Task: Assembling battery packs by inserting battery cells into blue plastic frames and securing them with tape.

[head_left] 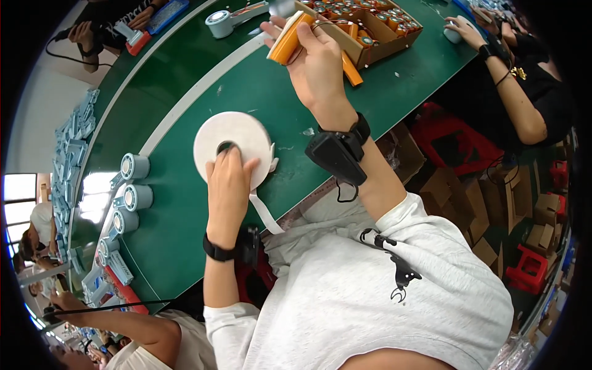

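Note:
My left hand (pixel 229 188) is on a large roll of white tape (pixel 206 139) lying flat on the green table, its fingertips dipped into the core hole and hidden there. From the roll's near side a loose strip of tape (pixel 267 214) runs down over the table edge. Raised above the table, my right hand (pixel 316 68) grips an orange battery pack (pixel 285 49) between thumb and fingers. A pale strip lies along the pack, and a thin dark wire shows by it. Another orange pack (pixel 351 69) rests against the box beyond that hand.
A cardboard box (pixel 390 52) full of orange batteries stands at the far right. Several pale-blue handheld fans (pixel 137 197) line the table's left side, with another fan (pixel 220 23) at the back. Co-workers sit around; a co-worker's hand (pixel 465 31) is at right. Red stools (pixel 527 269) and cartons stand below.

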A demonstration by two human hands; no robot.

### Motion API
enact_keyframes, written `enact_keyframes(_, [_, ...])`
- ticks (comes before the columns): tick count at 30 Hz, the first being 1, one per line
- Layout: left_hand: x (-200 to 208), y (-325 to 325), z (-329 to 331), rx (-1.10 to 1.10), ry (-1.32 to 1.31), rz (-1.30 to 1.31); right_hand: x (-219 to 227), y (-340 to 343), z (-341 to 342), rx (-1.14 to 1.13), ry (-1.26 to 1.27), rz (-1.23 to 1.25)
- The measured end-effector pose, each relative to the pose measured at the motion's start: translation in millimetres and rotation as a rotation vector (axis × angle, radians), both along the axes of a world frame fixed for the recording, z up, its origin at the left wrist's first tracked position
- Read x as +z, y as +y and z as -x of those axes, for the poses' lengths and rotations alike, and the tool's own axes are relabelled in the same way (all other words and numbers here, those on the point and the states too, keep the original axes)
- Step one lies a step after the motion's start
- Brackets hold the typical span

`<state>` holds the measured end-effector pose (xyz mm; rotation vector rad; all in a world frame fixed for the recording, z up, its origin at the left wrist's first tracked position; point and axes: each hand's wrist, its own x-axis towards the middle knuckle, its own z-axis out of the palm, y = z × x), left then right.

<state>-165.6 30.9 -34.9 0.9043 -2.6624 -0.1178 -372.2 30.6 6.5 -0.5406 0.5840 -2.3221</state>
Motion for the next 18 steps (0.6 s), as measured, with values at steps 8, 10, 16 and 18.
enact_keyframes(8, [68,-122,-50,0.374,-0.15,0.812,-29,41,7,0.239,0.353,-0.073])
enact_keyframes(10, [50,-178,-130,0.467,-0.495,0.517,-26,45,0,0.264,0.375,-0.095])
enact_keyframes(16, [122,-198,-79,0.297,-0.202,-0.18,-18,46,-17,0.343,0.33,0.012])
enact_keyframes(18, [149,-152,-39,0.364,-0.159,-0.192,-10,50,-32,0.532,0.54,0.048])
